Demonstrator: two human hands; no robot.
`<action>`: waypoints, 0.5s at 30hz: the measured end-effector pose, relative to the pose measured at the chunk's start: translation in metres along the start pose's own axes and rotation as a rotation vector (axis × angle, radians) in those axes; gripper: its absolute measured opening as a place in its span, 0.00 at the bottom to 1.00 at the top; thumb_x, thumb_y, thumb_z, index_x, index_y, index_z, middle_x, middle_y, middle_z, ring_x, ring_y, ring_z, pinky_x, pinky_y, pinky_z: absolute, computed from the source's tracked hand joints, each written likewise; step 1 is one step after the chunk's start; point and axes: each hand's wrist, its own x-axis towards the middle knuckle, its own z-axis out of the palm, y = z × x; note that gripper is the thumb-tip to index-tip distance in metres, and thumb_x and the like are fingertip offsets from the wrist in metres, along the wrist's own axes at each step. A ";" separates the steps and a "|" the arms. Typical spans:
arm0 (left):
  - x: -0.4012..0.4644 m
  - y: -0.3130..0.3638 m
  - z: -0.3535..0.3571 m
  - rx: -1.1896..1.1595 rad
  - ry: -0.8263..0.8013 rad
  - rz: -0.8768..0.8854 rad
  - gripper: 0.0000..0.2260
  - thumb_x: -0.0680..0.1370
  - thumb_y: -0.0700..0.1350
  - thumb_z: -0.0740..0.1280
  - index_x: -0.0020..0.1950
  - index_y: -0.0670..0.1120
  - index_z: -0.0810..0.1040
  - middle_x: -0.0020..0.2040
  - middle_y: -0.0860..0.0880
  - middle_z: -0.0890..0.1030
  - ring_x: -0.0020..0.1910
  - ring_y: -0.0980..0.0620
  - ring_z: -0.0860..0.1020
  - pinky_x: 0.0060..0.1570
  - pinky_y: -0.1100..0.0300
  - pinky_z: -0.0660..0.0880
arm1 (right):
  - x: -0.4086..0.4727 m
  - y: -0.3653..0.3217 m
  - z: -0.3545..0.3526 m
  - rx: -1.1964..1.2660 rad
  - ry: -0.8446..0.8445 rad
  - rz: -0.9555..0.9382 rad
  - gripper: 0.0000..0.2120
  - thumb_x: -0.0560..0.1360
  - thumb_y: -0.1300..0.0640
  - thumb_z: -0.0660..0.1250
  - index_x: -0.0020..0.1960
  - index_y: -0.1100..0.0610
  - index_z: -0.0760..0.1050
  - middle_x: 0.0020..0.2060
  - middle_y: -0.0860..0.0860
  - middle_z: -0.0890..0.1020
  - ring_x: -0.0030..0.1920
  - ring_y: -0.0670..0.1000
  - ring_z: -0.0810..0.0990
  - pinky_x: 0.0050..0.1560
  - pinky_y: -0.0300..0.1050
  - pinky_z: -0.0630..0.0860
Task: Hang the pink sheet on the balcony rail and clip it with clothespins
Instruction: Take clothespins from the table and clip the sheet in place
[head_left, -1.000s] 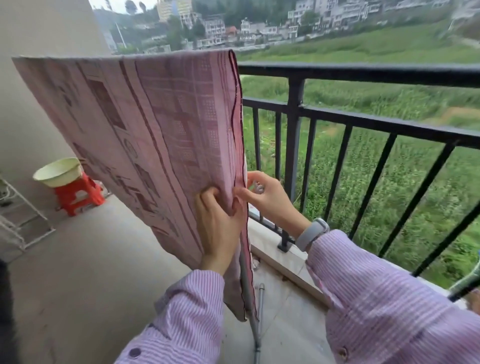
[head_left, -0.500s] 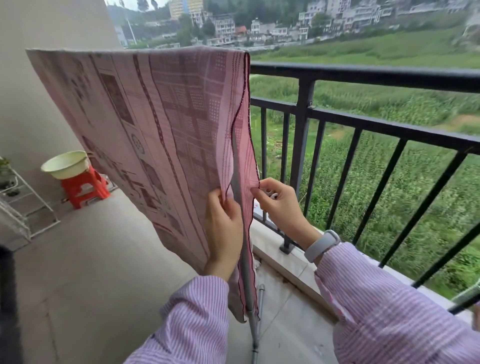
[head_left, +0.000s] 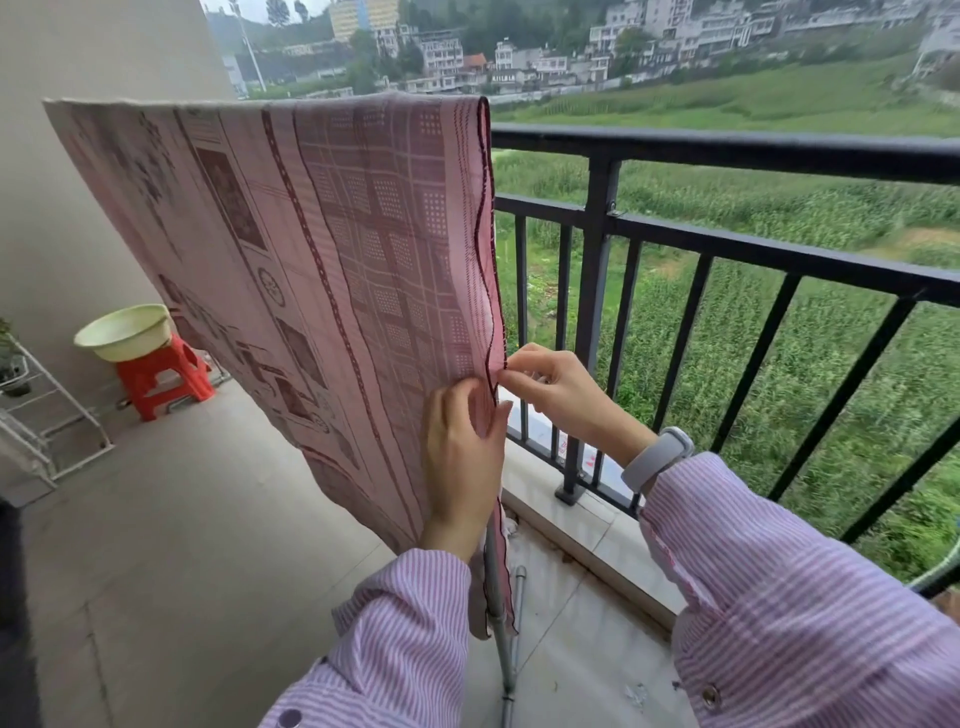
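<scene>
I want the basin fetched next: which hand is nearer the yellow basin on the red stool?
Left. The left hand grips the pink sheet on the yellow basin's side; the right hand is farther, toward the railing.

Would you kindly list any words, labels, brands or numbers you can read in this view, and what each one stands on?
None can be read.
pink sheet: woven squares, dots and motifs only, no letters.
wristband: no marking shows.
distant buildings: any signs are too small and blurred.
</scene>
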 end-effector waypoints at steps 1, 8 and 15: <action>0.000 0.001 0.001 0.010 -0.002 -0.032 0.13 0.70 0.44 0.72 0.50 0.40 0.75 0.47 0.42 0.78 0.47 0.48 0.75 0.45 0.62 0.69 | 0.001 -0.001 -0.001 -0.028 -0.020 0.000 0.08 0.75 0.61 0.63 0.40 0.61 0.79 0.36 0.48 0.73 0.31 0.38 0.69 0.36 0.33 0.65; -0.003 -0.007 0.008 0.009 0.066 -0.056 0.03 0.73 0.37 0.65 0.45 0.39 0.77 0.41 0.41 0.79 0.39 0.43 0.77 0.38 0.55 0.73 | -0.009 -0.007 -0.005 -0.052 0.068 0.008 0.12 0.78 0.54 0.58 0.55 0.58 0.75 0.34 0.47 0.75 0.30 0.42 0.72 0.30 0.32 0.68; -0.009 -0.006 0.006 0.015 0.056 0.024 0.01 0.72 0.34 0.66 0.42 0.38 0.76 0.37 0.42 0.78 0.36 0.49 0.75 0.37 0.65 0.67 | -0.029 0.013 -0.005 0.241 0.151 0.204 0.17 0.78 0.57 0.57 0.66 0.58 0.60 0.45 0.52 0.76 0.45 0.48 0.77 0.56 0.51 0.73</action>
